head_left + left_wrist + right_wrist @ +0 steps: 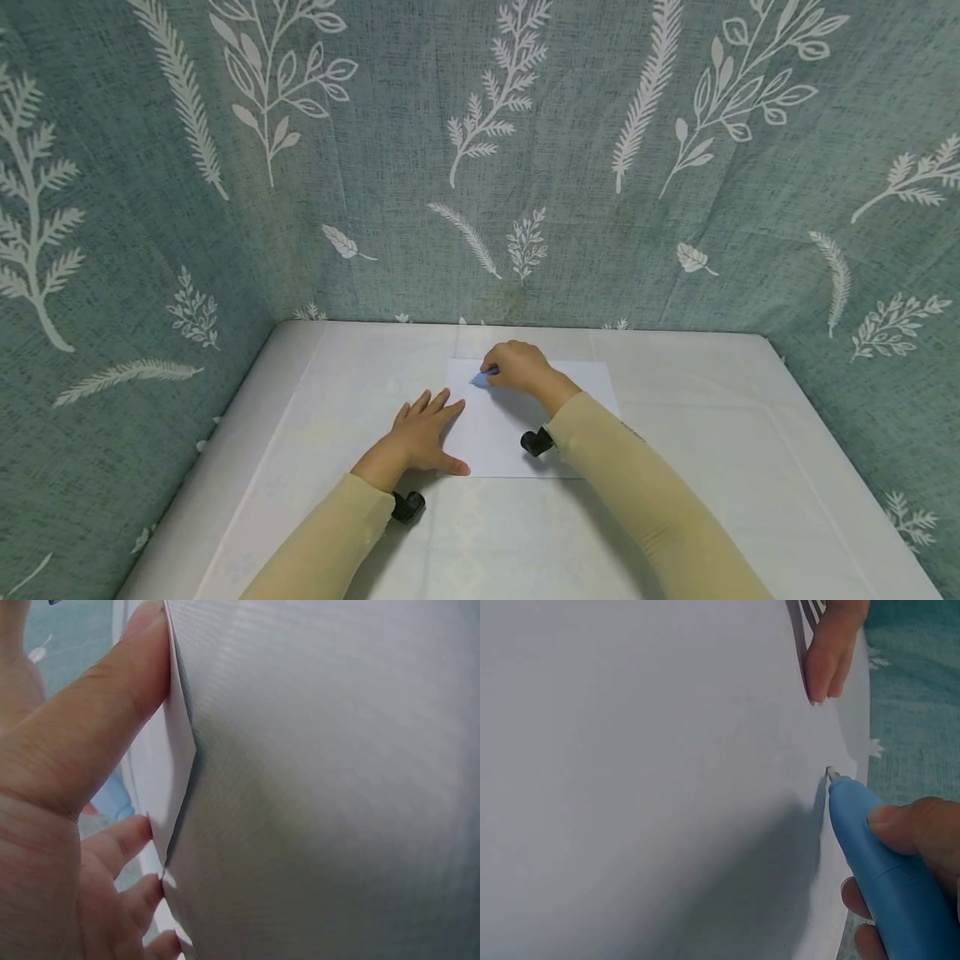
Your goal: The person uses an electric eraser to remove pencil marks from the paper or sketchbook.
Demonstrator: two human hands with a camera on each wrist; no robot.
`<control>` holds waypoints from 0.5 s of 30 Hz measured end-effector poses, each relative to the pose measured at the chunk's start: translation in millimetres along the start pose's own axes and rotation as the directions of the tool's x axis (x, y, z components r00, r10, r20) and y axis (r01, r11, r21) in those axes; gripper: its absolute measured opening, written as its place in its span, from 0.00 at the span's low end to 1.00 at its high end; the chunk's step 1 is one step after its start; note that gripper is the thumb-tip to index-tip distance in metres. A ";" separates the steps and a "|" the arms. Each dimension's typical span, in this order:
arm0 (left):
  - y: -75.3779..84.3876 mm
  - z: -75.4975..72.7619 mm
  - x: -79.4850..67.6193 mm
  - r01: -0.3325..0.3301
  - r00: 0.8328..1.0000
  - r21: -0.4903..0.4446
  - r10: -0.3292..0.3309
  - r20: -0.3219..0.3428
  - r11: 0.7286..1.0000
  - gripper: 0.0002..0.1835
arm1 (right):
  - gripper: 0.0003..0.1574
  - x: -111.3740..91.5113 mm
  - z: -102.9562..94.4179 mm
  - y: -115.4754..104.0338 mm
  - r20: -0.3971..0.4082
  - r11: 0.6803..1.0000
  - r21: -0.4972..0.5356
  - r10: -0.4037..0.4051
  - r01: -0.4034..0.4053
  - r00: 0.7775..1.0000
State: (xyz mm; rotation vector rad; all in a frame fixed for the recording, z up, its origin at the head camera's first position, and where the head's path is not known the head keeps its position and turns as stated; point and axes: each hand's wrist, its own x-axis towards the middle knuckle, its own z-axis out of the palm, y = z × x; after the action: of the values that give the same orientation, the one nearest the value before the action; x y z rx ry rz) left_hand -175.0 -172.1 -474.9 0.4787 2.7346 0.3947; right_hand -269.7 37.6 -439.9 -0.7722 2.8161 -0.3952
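Note:
A white sheet of paper [491, 437] lies on the table. Over its upper left part, my right hand [522, 368] grips a thick blue pen-shaped tool [881, 874] with a narrow pale tip. The tip meets its shadow at the paper surface in the right wrist view; whether it touches is hard to tell. My left hand [422, 433] lies spread at the sheet's left edge, its thumb on the lower left corner. From the left wrist view, that thumb [112, 705] rests along the paper's edge, and the corner [176, 761] stands slightly off the cloth.
A white cloth [337, 392] covers the table. Green fabric with white leaf prints [390, 167] hangs behind and at both sides. Dark wrist cameras are strapped at both sleeves, the right one [536, 442] above the paper and the left one [408, 507] near its lower left corner.

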 end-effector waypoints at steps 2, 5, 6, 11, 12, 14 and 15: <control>-0.4 0.1 0.6 -0.003 1.000 0.001 0.003 0.001 1.000 0.62 | 0.14 -0.6 -1.8 0.8 0.001 1.000 0.003 0.008 -0.008 1.000; -0.7 -0.8 0.6 -0.003 1.000 -0.002 0.003 0.000 1.000 0.62 | 0.14 -2.8 -6.9 3.5 -0.004 0.999 0.011 0.034 -0.034 0.999; -0.7 -1.0 0.7 -0.002 1.000 0.000 0.002 -0.001 1.000 0.61 | 0.14 -3.9 -8.6 4.9 -0.005 0.999 0.012 0.042 -0.042 0.999; -1.4 -1.1 0.5 0.000 1.000 0.006 0.000 -0.006 1.000 0.61 | 0.14 -7.9 -14.2 10.6 0.008 0.999 0.020 0.048 -0.048 0.999; -1.2 -1.2 0.4 -0.001 1.000 0.006 0.001 -0.005 1.000 0.61 | 0.14 -8.3 -14.1 11.5 0.010 0.999 0.019 0.047 -0.047 0.999; -0.4 -1.3 0.2 -0.004 1.000 -0.005 0.004 -0.008 1.000 0.61 | 0.13 -9.0 -13.1 12.8 0.011 0.999 0.021 0.044 -0.044 0.999; 0.2 -1.4 0.0 -0.004 1.000 -0.008 0.004 -0.008 1.000 0.61 | 0.13 -9.2 -12.4 13.0 0.011 0.999 0.023 0.043 -0.043 0.999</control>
State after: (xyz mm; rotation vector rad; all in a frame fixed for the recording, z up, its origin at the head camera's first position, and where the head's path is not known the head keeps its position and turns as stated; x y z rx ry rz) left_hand -175.5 -172.2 -473.6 0.4822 2.7387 0.4095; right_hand -271.2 55.7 -431.1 -0.7062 2.8076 -0.4151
